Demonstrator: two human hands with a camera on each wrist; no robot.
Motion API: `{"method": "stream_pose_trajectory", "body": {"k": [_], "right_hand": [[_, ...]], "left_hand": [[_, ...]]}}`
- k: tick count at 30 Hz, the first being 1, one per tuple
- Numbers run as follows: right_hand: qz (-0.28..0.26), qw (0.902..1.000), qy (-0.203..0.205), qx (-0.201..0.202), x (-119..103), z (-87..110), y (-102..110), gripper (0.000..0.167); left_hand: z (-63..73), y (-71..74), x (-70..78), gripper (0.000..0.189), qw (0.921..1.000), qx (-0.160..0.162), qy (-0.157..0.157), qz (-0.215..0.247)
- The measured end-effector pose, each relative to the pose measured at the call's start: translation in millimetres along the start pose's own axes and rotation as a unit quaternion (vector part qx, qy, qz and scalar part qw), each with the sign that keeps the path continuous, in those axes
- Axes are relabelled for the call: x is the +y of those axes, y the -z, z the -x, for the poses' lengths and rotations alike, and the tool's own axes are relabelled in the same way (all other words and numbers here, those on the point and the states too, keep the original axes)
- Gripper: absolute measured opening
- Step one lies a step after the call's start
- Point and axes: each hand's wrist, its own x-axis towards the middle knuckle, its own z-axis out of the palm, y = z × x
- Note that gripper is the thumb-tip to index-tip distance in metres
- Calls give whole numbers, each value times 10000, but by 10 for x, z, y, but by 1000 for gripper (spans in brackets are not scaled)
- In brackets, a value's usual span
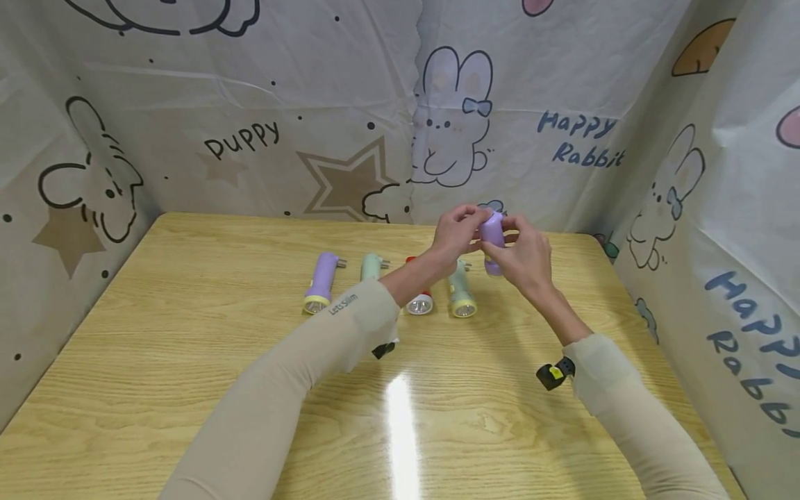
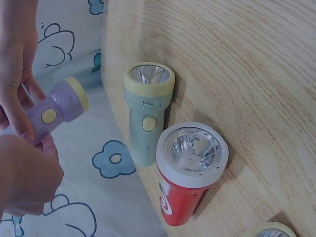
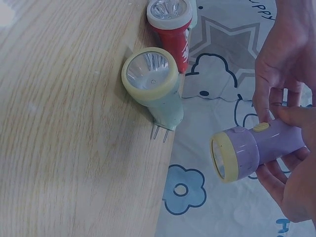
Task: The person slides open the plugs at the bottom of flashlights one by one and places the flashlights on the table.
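Note:
A purple flashlight [image 1: 493, 232] with a yellow rim is held up near the table's far edge, between both hands. My left hand [image 1: 455, 236] holds it from the left, its fingers about the tail end. From the right, my right hand [image 1: 528, 253] grips the body. In the right wrist view the flashlight's yellow switch [image 3: 261, 127] faces up, close to the left hand's fingertips. Nearest to the hands on the table lies a pale green flashlight [image 1: 459, 285], with plug prongs [image 3: 160, 133] out at its tail. Beside it is a red flashlight [image 2: 180, 197] with a white head.
Farther left in the row are another pale green flashlight [image 1: 371, 266], partly behind the left sleeve, and a second purple flashlight [image 1: 323, 274]. They rest on a wooden table [image 1: 187, 333]. A printed cloth [image 1: 250, 83] hangs along the back and both sides.

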Motion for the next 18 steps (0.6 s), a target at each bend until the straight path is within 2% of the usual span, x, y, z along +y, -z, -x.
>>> {"method": "stream_pose_trajectory", "body": {"k": [18], "right_hand": [[87, 9999, 80, 3, -8, 3, -9, 41]], "left_hand": [[-5, -8, -4, 18, 9999, 149, 40, -1]]}}
